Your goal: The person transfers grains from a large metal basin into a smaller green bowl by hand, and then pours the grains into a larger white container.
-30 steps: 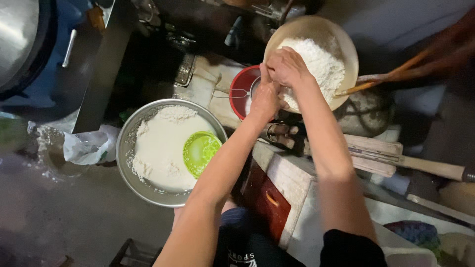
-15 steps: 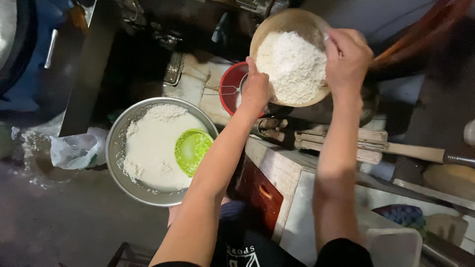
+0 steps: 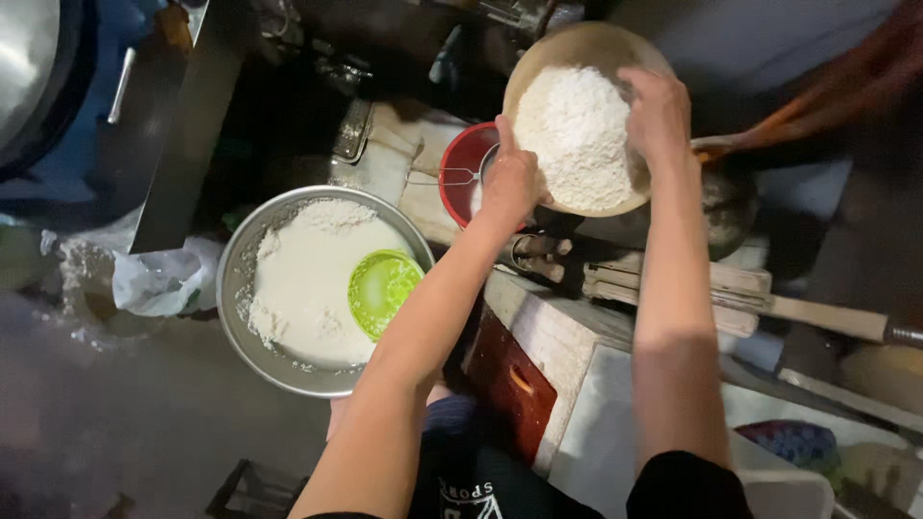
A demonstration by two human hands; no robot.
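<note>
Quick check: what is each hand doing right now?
Left hand: closed on the near rim of the tan bowl of white flour.
Right hand: gripping the bowl's far rim, fingers curled over the edge.

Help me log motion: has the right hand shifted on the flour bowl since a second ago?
Yes. The right hand went from the tan bowl's left rim, near the red bowl, to its right rim.

floor [image 3: 106, 423]: grey, dusty (flour-streaked) | white block [image 3: 567, 336] | light: dim
</note>
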